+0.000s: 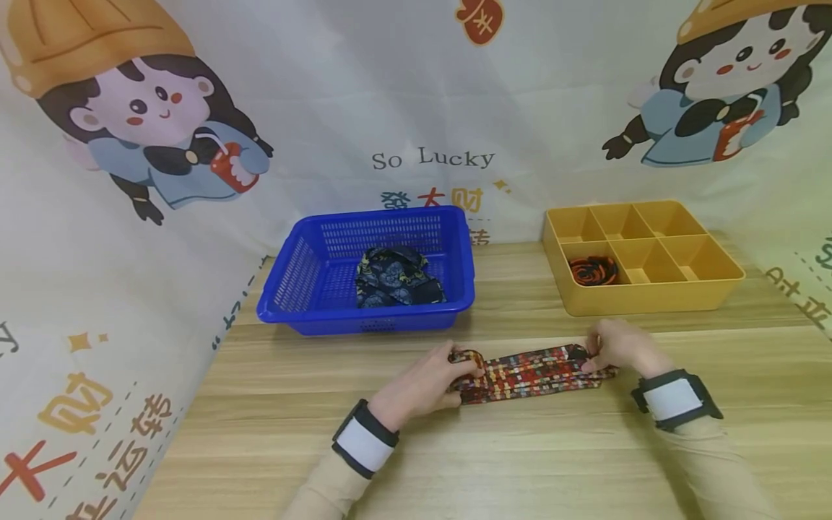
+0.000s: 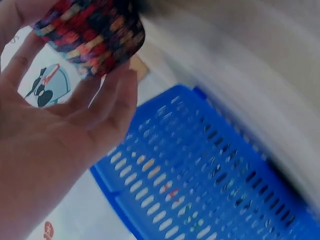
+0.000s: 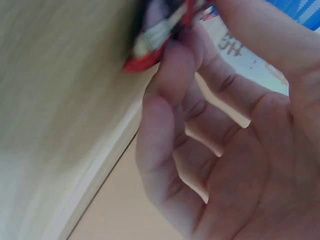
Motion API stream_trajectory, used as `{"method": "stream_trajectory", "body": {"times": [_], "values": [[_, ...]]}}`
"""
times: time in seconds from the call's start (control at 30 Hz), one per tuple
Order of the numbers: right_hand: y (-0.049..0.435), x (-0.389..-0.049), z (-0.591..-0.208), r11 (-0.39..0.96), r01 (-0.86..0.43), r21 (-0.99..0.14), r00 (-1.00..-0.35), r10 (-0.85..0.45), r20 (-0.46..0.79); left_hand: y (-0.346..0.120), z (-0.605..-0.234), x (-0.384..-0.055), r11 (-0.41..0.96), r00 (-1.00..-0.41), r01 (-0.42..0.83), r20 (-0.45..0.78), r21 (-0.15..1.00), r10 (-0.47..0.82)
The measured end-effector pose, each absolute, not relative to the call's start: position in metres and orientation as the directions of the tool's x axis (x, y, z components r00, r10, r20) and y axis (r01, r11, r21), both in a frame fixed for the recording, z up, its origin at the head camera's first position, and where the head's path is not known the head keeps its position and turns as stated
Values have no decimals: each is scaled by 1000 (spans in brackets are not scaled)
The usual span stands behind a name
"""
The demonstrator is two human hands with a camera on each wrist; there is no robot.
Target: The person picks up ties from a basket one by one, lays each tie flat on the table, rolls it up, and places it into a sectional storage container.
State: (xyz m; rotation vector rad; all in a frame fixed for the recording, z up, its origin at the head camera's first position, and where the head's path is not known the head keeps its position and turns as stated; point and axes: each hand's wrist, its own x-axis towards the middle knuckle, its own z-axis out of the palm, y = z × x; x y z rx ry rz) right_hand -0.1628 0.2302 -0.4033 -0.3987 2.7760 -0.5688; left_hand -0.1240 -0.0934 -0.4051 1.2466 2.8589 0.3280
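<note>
Patterned cloth strip, just below mid-frame, should feel soft and light: hold its ends, where your left hand grips and right hand pinches.

Head view, 12 o'clk: bkgd cloth reads "So Lucky", w/ 發大财 just below. Same cloth, approx 8 o'clk: 大, 财 and 运转, lg chars. Red badge betw 12 & 1: char unclear.
</note>
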Motion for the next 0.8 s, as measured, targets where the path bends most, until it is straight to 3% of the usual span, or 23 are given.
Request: {"method": "stream_trajectory", "body": {"times": [0.27,0.7,0.8], "values": [[234,-164,-398,921,-122,-369,-928,-238,-287,-84,-409,-124,593,-589,805,146,21,795],[232,-164,-397,928,-94,-361,-916,-222,-333,-75,-416,-123,649,-676,734,127,200,726],[231,-164,-398,927,-90,-364,-913,-223,-341,-67,-414,-124,662,-680,731,105,167,725]]}}
